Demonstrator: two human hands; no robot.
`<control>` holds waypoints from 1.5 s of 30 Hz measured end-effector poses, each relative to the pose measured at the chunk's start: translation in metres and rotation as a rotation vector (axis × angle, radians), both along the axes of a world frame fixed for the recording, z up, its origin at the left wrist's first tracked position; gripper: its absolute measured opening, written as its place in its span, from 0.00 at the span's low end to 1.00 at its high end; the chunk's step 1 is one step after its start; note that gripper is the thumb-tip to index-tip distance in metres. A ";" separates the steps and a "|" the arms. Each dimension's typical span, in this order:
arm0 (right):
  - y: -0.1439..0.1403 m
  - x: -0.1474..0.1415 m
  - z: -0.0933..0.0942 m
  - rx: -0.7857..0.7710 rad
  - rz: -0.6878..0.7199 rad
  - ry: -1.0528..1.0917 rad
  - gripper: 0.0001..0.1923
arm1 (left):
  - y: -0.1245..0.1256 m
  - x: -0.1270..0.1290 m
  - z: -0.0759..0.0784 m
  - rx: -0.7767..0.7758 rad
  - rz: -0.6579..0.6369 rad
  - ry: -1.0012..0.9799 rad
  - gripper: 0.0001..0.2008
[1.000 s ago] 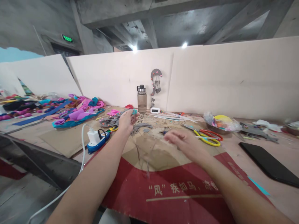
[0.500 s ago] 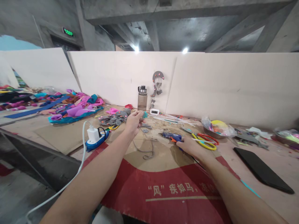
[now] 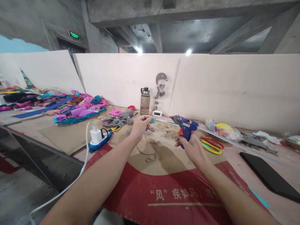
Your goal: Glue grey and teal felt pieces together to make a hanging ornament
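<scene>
My left hand (image 3: 140,127) is closed in a pinch on a small teal piece (image 3: 152,120) that sticks out past the fingertips. In my right hand (image 3: 193,147) is a blue hot glue gun (image 3: 187,126) with an orange trigger, raised above the cardboard (image 3: 161,167) with its nozzle toward the left. A long white glue stick (image 3: 217,136) extends from its back. Grey cord (image 3: 150,153) lies loosely curled on the cardboard between my hands. Left of my left hand is a pile of grey felt pieces (image 3: 117,120) with pink dots.
Yellow and red-handled scissors (image 3: 212,146) lie beside my right hand, with a black phone (image 3: 269,175) farther right. A power strip (image 3: 99,142) with a white cable sits at left. A bottle (image 3: 145,103), small clock (image 3: 157,113) and grey moon-shaped hanging ornament (image 3: 161,78) are at the back.
My right hand has lifted the glue gun off the cardboard. My left hand still pinches the teal piece, now slightly farther right in view; the whole view has shifted a little.
</scene>
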State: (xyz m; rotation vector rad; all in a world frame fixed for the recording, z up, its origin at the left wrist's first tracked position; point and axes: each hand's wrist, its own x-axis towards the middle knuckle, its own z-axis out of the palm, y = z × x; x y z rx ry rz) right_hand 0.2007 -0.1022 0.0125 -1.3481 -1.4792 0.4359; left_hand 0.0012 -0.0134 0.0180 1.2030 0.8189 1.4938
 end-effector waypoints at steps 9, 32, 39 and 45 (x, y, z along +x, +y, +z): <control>-0.018 -0.018 0.003 0.020 0.253 -0.008 0.11 | 0.000 0.007 -0.007 0.041 -0.008 0.100 0.09; -0.013 -0.018 -0.007 0.041 0.088 -0.237 0.17 | -0.006 0.013 -0.011 0.070 -0.018 0.203 0.10; -0.012 -0.017 -0.008 0.050 0.096 -0.238 0.16 | -0.007 0.013 -0.009 0.072 -0.005 0.227 0.09; -0.012 -0.017 -0.008 0.044 0.081 -0.263 0.16 | -0.005 0.013 -0.012 0.077 0.001 0.238 0.09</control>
